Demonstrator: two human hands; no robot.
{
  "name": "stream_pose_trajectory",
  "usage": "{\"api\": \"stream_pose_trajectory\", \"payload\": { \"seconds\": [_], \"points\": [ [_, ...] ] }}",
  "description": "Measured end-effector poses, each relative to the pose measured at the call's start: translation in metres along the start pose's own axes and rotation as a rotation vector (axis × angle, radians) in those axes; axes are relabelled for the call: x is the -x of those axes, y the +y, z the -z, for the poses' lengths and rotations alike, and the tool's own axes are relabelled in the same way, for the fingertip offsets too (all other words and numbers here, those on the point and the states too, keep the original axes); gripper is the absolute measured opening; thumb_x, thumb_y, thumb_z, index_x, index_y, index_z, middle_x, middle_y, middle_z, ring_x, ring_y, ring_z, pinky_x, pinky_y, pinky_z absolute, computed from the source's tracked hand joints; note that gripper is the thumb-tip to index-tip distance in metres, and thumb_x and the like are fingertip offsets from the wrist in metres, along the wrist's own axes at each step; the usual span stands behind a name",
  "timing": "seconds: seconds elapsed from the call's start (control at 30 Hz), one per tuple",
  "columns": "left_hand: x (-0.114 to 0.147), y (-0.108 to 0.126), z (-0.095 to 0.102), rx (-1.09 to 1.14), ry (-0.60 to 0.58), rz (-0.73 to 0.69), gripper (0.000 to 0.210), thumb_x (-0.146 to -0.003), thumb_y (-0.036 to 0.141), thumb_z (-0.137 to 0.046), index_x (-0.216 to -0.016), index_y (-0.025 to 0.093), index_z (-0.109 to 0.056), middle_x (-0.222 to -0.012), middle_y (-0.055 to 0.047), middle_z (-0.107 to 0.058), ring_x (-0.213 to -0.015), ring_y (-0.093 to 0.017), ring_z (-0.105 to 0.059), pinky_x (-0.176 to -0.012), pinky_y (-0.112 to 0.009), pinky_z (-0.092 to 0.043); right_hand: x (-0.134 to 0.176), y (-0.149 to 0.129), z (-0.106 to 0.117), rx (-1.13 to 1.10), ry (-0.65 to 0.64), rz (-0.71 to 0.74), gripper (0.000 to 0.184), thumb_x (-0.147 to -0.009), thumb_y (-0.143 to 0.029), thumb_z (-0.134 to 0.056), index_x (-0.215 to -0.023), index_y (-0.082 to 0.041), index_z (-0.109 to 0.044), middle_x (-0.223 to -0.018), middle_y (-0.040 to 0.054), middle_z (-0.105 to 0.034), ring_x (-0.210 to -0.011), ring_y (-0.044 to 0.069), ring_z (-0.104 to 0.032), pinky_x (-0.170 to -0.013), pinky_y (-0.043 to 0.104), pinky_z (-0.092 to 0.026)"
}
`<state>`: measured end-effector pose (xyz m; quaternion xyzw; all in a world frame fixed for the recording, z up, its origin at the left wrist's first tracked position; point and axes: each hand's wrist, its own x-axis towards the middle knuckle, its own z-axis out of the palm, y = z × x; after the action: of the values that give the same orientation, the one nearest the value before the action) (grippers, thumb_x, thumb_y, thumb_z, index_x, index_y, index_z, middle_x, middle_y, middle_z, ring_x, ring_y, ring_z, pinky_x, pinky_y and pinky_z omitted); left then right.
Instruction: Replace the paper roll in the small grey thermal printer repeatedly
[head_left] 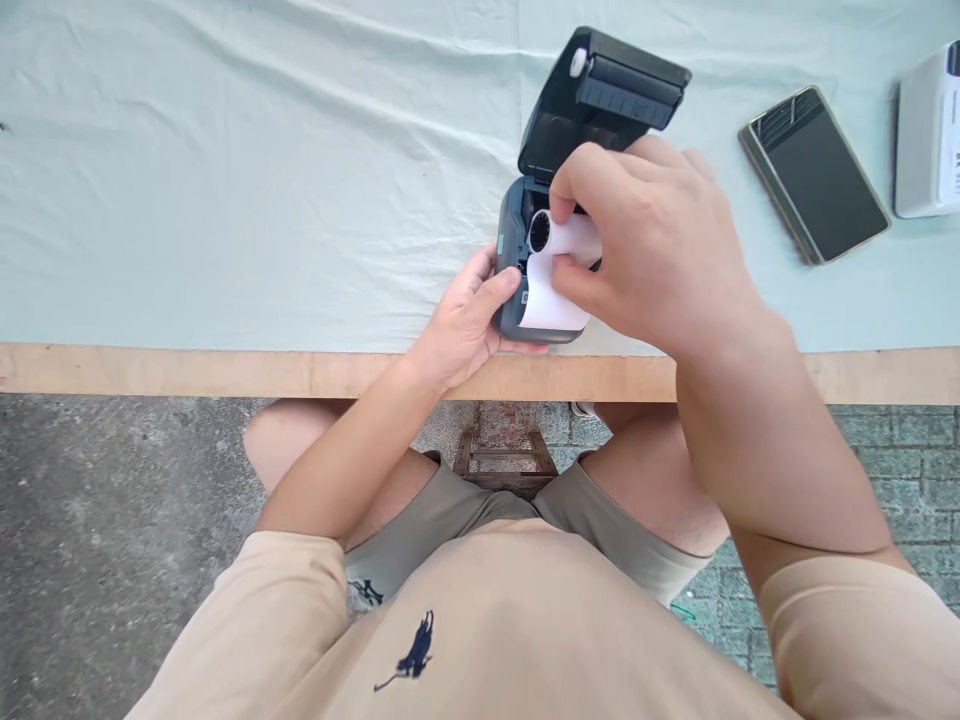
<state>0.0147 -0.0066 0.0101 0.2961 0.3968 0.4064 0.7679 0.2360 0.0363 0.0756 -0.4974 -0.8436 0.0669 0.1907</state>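
Beige shirt [510, 630] foremost, the left grip [466, 315] clasps a lid-up printer [555, 140] and the right grip [660, 240] apparently pinches its paper roll [576, 238].

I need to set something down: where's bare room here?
Widest: cloth left of the printer, above the wooden edge. Smaller: below the phone. Crowded: around the printer, with left hand and right hand; between phone and white box.

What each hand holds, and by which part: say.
Left hand: dark rounded plastic device, by its left side. Right hand: white cylindrical paper roll, pinched near its left end.
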Motion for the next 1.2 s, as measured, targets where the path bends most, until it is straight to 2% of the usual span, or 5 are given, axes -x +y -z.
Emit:
{"api": "stream_pose_trajectory", "payload": {
  "seconds": [0.2, 0.33, 0.6, 0.83, 1.2],
  "points": [
    [0.004, -0.002, -0.004, -0.035, -0.001, -0.014, 0.053, -0.108, 0.061, -0.093, -0.149, 0.032, -0.075, -0.146, -0.006, -0.086, -0.115, -0.035, -0.096, -0.078, -0.045, -0.084, 0.003, 0.008, -0.002, -0.018, -0.093, -0.026, 0.023, -0.104, -0.033, -0.083, -0.12, -0.039, -0.068, -0.097, 0.0066, -0.081, -0.099, 0.042, -0.077, -0.09, 0.061, -0.06],
    [0.0, -0.001, -0.002, 0.017, 0.034, -0.007, 0.055, -0.108, 0.067, -0.093, -0.142, 0.028, -0.074, -0.133, -0.008, -0.089, -0.114, -0.037, -0.097, -0.073, -0.043, -0.083, 0.007, 0.0, 0.006, -0.073, -0.072, -0.03, 0.006, -0.113, -0.036, -0.079, -0.111, -0.035, -0.073, -0.135, 0.0102, -0.09, -0.116, 0.042, -0.081, -0.096, 0.061, -0.063],
    [-0.001, -0.001, 0.005, 0.028, -0.008, 0.008, 0.083, -0.089, 0.071, -0.11, -0.153, 0.033, -0.072, -0.149, -0.009, -0.091, -0.15, -0.05, -0.09, -0.097, -0.058, -0.087, 0.026, -0.009, 0.003, -0.129, -0.094, 0.004, 0.024, -0.113, -0.033, -0.075, -0.09, -0.031, -0.068, -0.106, 0.0083, -0.088, -0.127, 0.047, -0.081, -0.11, 0.071, -0.059],
    [0.001, 0.0, 0.004, -0.026, 0.032, -0.008, 0.087, -0.077, 0.062, -0.119, -0.142, 0.03, -0.07, -0.161, -0.016, -0.085, -0.146, -0.055, -0.092, -0.097, -0.064, -0.088, -0.001, -0.002, 0.024, -0.27, 0.374, 0.039, 0.022, -0.112, -0.035, -0.066, -0.133, -0.032, -0.073, -0.152, 0.0146, -0.087, -0.15, 0.037, -0.082, -0.127, 0.058, -0.065],
    [0.001, 0.005, 0.007, -0.032, -0.025, 0.02, 0.089, -0.074, 0.06, -0.122, -0.137, 0.031, -0.065, -0.131, -0.005, -0.09, -0.103, -0.03, -0.094, -0.072, -0.039, -0.08, -0.007, 0.01, 0.008, -0.394, 0.023, -0.156, 0.021, -0.106, -0.033, -0.088, -0.123, -0.038, -0.078, -0.136, 0.0064, -0.091, -0.126, 0.037, -0.085, -0.112, 0.054, -0.072]
  ]
}}
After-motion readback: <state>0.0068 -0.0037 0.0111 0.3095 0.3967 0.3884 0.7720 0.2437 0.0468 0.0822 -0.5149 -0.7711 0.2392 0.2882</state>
